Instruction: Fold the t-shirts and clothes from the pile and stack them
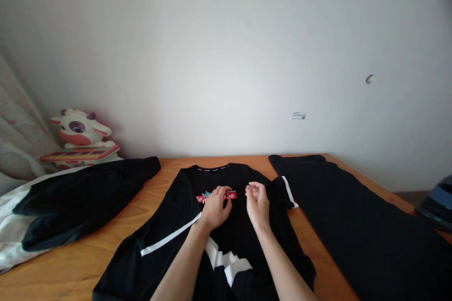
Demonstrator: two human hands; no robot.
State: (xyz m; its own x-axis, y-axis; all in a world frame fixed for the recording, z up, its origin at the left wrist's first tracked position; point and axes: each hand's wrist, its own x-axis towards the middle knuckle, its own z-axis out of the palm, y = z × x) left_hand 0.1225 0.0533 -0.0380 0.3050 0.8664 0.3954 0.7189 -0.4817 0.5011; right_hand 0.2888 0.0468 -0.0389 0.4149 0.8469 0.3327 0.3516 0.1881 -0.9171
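A black T-shirt [226, 172] with white bands on its sleeves lies spread on the wooden table, its neckline toward the wall. Across its chest runs a red printed patch with white letters, partly covered by my left hand [216, 208]. That hand is over the print with fingers bent and the thumb apart, holding nothing that I can see. Right of the print, my right hand [257, 204] is just over the shirt, its fingers loosely curled and no cloth visible in them. A jagged white shape shows lower on the shirt, between my forearms.
Black trousers [349, 207] lie along the table's right side. At left is a dark garment [95, 193] on white cloth [10, 225]. A cow-shaped toy keyboard [83, 138] stands behind it. A dark blue object [438, 202] is at the right edge. The wall borders the wooden table [88, 268].
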